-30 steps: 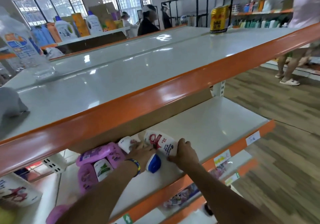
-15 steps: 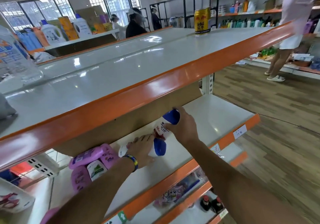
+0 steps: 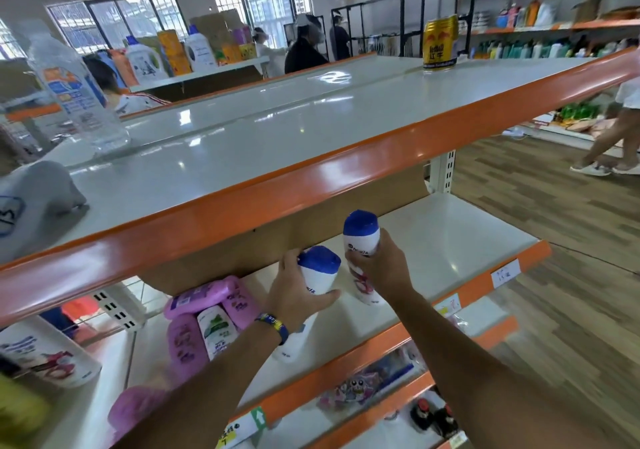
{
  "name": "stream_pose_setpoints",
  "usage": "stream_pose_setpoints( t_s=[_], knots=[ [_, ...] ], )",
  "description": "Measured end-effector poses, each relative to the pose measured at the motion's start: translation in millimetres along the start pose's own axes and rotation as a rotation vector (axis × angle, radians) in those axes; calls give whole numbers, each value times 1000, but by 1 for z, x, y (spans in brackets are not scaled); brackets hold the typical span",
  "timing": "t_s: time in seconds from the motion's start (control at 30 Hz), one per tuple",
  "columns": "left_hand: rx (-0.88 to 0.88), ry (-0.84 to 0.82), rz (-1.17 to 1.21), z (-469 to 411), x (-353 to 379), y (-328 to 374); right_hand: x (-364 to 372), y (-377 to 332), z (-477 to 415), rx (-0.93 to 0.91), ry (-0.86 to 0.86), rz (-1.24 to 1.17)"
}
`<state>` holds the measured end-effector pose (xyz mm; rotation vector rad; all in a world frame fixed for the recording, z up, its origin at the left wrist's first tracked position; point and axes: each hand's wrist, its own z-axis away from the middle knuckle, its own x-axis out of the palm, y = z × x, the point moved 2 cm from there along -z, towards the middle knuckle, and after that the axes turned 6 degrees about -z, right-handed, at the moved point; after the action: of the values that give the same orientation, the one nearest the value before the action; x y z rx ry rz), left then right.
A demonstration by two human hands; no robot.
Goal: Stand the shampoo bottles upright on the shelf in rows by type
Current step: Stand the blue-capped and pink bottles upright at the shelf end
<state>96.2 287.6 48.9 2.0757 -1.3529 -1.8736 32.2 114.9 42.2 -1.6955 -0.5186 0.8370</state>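
White plastic, blue cap: that's the tall shampoo bottle point(image 3: 360, 240) our right hand point(image 3: 384, 270) is clamped on, fingers curled round its middle. It's standing upright with its base on the white metal middle shelf point(image 3: 450, 233), the one with the orange front lip, roughly halfway between the cardboard back panel and the front edge.

Our left hand point(image 3: 294, 296) is wrapped round a second white blue-capped shampoo bottle point(image 3: 317, 275) just under the cap, thumb across the near side. That one's cap-up too and maybe leaning a little. Its base sits closer to the front edge and is partly hidden behind our wrist. The two bottles are just beside each other, though we can't tell if they touch.

Toward the left end of the same shelf, a heap of pink plastic bottles point(image 3: 204, 296) lies flat, with a white bottle with a green label point(image 3: 218, 332) lying among them.

On the glossy white top shelf point(image 3: 277, 129), a gold drink can point(image 3: 440, 44) stands near the far right corner. A clear plastic bottle point(image 3: 74, 91) stands toward the left end. We can't tell what's inside either.
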Motion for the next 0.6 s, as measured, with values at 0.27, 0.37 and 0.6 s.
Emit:
stream_pose_setpoints(
  t_s=[0.27,0.37,0.6],
  knots=[
    [202,-199,-499,31,25,-27,4,49,15,106,-43,6],
    [173,-92,-380,26,21,-23,7,53,13,108,-28,0],
    [-66,56,-106,25,-6,-21,13,49,10,73,-8,-29]
  ],
)
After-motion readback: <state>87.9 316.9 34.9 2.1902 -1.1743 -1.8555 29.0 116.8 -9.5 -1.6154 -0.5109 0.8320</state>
